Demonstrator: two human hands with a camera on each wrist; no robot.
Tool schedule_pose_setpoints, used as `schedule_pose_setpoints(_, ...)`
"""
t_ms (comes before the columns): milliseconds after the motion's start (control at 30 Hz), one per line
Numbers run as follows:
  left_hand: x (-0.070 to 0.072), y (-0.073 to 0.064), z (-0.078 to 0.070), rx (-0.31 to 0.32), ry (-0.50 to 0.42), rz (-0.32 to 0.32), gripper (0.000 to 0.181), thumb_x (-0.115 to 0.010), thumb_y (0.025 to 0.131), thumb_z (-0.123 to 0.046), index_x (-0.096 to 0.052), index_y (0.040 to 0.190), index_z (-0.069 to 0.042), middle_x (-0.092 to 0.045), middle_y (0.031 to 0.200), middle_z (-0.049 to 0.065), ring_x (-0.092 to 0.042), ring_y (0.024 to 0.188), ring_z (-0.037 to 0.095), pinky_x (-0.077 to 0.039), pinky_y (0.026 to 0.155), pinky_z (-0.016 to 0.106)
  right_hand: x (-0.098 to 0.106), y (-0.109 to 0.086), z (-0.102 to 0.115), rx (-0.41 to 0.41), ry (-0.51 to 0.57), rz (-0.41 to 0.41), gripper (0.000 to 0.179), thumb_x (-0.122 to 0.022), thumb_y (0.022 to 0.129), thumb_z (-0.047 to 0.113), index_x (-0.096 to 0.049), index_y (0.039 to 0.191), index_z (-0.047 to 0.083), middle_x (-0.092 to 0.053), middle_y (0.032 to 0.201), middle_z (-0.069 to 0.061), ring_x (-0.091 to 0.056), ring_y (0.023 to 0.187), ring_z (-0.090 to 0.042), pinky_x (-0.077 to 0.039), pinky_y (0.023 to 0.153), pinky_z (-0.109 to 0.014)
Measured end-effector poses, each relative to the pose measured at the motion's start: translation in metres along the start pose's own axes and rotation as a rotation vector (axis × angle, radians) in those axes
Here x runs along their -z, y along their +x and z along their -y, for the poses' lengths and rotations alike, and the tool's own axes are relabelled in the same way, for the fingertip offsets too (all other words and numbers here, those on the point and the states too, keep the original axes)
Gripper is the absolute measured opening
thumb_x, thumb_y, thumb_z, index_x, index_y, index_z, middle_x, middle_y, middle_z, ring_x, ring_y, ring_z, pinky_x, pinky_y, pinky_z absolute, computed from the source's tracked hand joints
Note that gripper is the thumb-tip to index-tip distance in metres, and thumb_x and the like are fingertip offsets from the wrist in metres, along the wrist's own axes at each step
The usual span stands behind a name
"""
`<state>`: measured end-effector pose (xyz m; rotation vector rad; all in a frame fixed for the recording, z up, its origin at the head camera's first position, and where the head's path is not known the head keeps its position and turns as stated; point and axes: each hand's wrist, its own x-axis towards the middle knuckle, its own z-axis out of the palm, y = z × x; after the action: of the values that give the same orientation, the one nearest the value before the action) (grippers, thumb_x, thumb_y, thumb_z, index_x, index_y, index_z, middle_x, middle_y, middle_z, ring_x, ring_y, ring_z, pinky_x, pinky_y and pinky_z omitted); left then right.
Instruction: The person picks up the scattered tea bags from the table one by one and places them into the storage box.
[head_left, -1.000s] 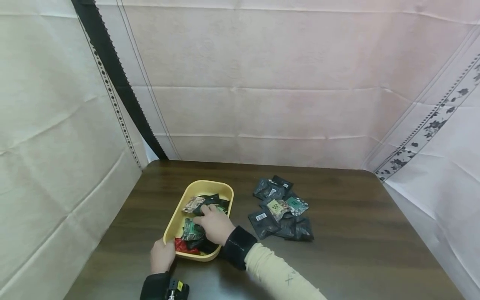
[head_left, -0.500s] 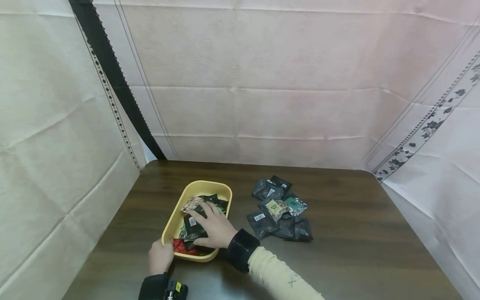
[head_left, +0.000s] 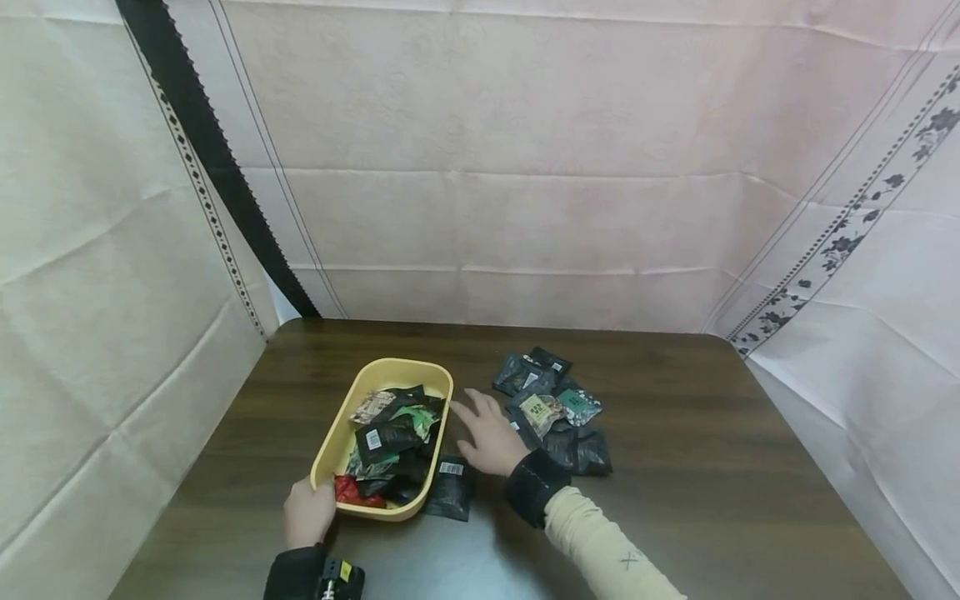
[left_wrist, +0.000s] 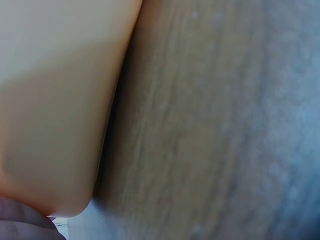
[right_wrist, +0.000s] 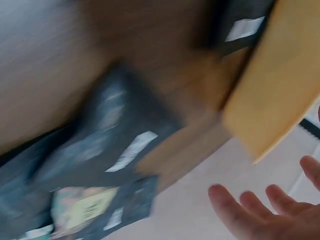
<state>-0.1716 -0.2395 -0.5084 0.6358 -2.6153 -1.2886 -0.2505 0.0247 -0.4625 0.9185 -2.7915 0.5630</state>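
Observation:
At the near left corner of a yellow plastic basket (head_left: 324,454), my left hand (head_left: 310,510) grips the rim; in the left wrist view its fingers (left_wrist: 22,222) lie against the basket corner (left_wrist: 75,190). Inside the basket lie several small packets: a black packet (head_left: 386,437) with a white label on top, green-printed ones, and a red packet (head_left: 358,493) at the near end. My right hand (head_left: 491,437) holds nothing, fingers spread, over the gap between basket and packet pile. Below it, a black packet (head_left: 450,492) lies flat beside the basket's right wall.
A loose pile of dark packets (head_left: 576,450) lies on the brown table (head_left: 675,467) to the right, one bearing a yellow label (head_left: 542,410). White cloth (head_left: 480,208) hangs behind and at both sides of the table.
My right hand has come out of the basket and moved right, leaving the black labelled packet on top. The packet beside the basket has come into sight. My left hand keeps its grip.

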Motion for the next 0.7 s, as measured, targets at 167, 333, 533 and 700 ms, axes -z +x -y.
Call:
schedule_pose_setpoints(167,0.002,-0.001,-0.003,0.019,-0.008,0.015,0.036,-0.037,0.087,-0.014,-0.057,0.095,0.014,-0.056,0.096,0.034,-0.055,0.081,0.042,-0.041,0.067,0.051,0.001,-0.012,-0.029,-0.100,-0.009,0.078,0.062,-0.068,0.076,0.020,-0.045,0.132,0.010,-0.033,0.136,-0.021,-0.036,0.120,-0.041,-0.040,0.086,-0.051)
schedule_pose_setpoints(333,0.002,0.000,-0.003,0.019,0.005,0.017,0.037,-0.037,0.087,-0.014,-0.057,0.097,0.015,-0.056,0.097,0.034,-0.054,0.083,0.044,-0.041,0.068,0.052,-0.001,-0.017,-0.047,-0.200,-0.108,0.247,0.079,-0.075,0.061,0.019,-0.044,0.134,0.018,-0.033,0.138,-0.016,-0.035,0.121,-0.042,-0.044,0.078,-0.051)
schedule_pose_setpoints(533,0.001,0.000,-0.003,0.028,0.008,0.025,0.037,-0.036,0.087,-0.015,-0.057,0.098,0.014,-0.057,0.095,0.033,-0.055,0.080,0.040,-0.041,0.067,0.050,-0.006,-0.013,-0.051,-0.295,-0.268,0.418,0.091,-0.079,0.054,0.029,-0.040,0.136,0.031,-0.033,0.141,-0.009,-0.036,0.119,-0.040,-0.041,0.077,-0.056)
schedule_pose_setpoints(700,0.001,-0.001,-0.003,0.037,-0.001,0.021,0.037,-0.036,0.087,-0.013,-0.057,0.099,0.014,-0.057,0.095,0.032,-0.054,0.078,0.038,-0.041,0.066,0.050,-0.011,-0.006,-0.048,-0.270,-0.321,0.410,0.085,-0.078,0.054,0.030,-0.045,0.133,0.030,-0.043,0.128,-0.009,-0.045,0.104,-0.035,-0.044,0.071,-0.050)
